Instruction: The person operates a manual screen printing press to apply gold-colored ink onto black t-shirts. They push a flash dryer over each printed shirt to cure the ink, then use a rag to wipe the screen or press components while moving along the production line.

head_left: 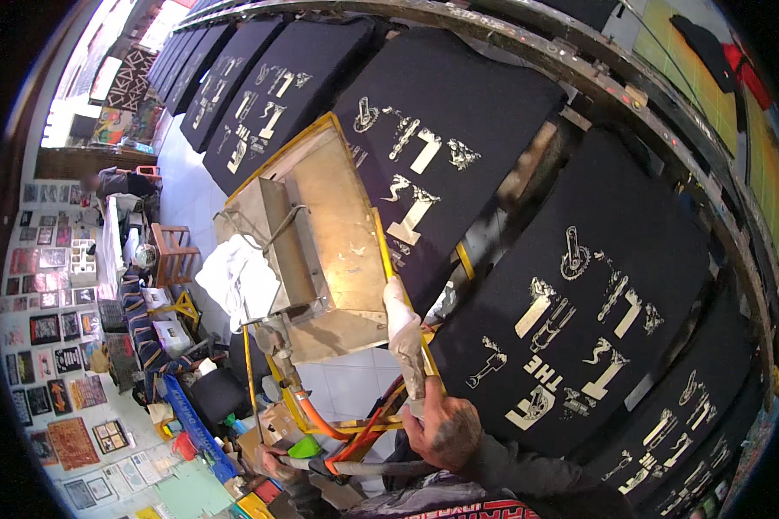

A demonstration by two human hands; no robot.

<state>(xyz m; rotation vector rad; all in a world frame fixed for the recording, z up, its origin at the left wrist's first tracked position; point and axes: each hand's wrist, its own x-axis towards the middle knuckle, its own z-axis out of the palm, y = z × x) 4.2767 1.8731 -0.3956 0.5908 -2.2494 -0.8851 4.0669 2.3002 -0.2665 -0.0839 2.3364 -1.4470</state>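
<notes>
In front of me stands a yellow-framed cart point(381, 246) carrying a tilted, worn metal box or hood point(333, 221). My right hand point(446, 430) is closed around the lower end of its side bar, which is wrapped in pale cloth point(403, 333). Lower left, my left hand point(274, 464) is closed at the end of a grey-wrapped handlebar point(372, 469); its fingers are small and partly hidden. A white cloth point(238, 281) hangs on the hood's left side. Just right of the cart, black T-shirts point(571, 320) with cream prints lie on flat boards.
More printed black shirts point(260, 95) run in a row to the far left. A long rail point(658, 108) borders the boards on the right. An orange hose point(320, 419) bends beneath the hood. On the left are a wooden chair point(173, 251), a blue strip point(195, 428) and a picture-covered wall point(56, 320).
</notes>
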